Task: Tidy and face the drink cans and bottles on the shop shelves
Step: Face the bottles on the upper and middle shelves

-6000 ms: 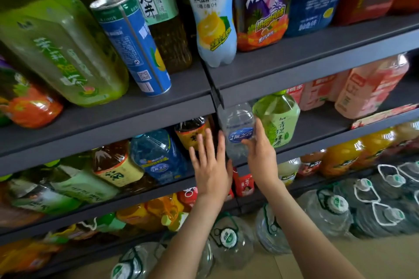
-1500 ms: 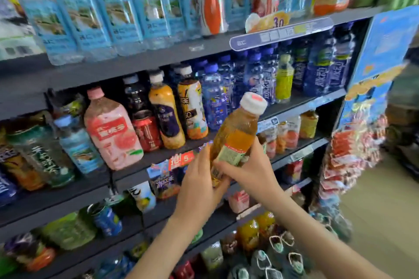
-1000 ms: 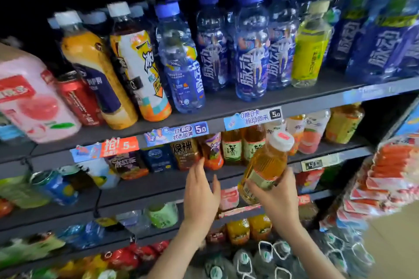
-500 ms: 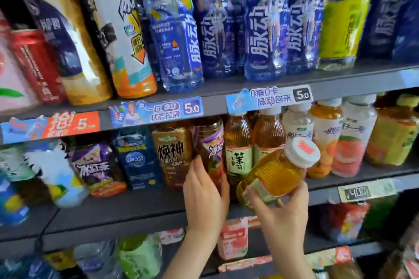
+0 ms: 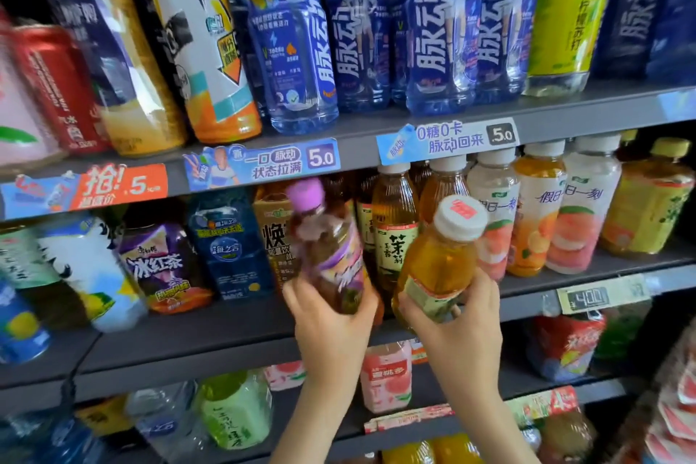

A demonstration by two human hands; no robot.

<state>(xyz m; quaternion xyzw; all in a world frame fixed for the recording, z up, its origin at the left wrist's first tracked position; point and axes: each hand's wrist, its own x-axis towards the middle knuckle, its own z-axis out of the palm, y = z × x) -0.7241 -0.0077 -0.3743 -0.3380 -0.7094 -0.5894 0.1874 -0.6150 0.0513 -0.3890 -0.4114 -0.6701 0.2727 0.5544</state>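
While both hands are busy at the middle shelf [image 5: 233, 335], each one has its own bottle. The left hand [image 5: 331, 316] is wrapped round the lower half of a dark tea bottle with a purple label and a purple cap [image 5: 331, 249], tipped so its cap leans up and to the left, and it looks lifted off the shelf, a bit motion-blurred. The right hand [image 5: 457, 316] is closed round the base of a clear plastic bottle of amber tea with a white cap [image 5: 442, 260], cap pointing up and slightly right, held out in front of the shelf edge.

What matters for the next move: straight behind the amber bottle stands a row of matching amber tea bottles with green-and-white labels [image 5: 393, 234], upright, and the purple bottle sits just left of that row, right in the way. So my guess is the purple one gets pulled aside to open a slot, then the amber one goes in with the right hand, which is the nearer one. It'd need standing upright first, label turned outward. The peach-label white bottles [image 5: 580, 207] to the right look fine already.
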